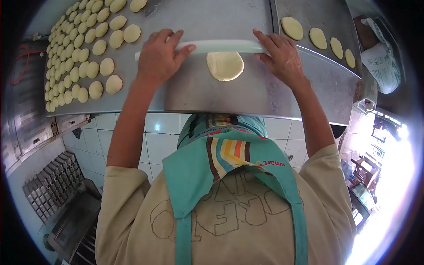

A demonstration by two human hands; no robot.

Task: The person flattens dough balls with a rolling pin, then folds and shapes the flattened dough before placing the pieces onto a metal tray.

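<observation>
A white rolling pin (221, 46) lies crosswise on the metal worktop, just over the far edge of a flattened dough disc (225, 67). My left hand (161, 57) holds the pin near its left end, thumb pointing inward along it. At the other end, my right hand (282, 57) rests over the pin, which runs under the palm and fingers. The disc is roughly round and lies flat between the two hands, touched by neither.
Many round dough pieces (92, 70) sit in rows on the left of the steel table (190, 95). Several flattened dough ovals (318, 38) lie on a metal tray (316, 13) at the right. A printed sack (380, 62) stands beyond it.
</observation>
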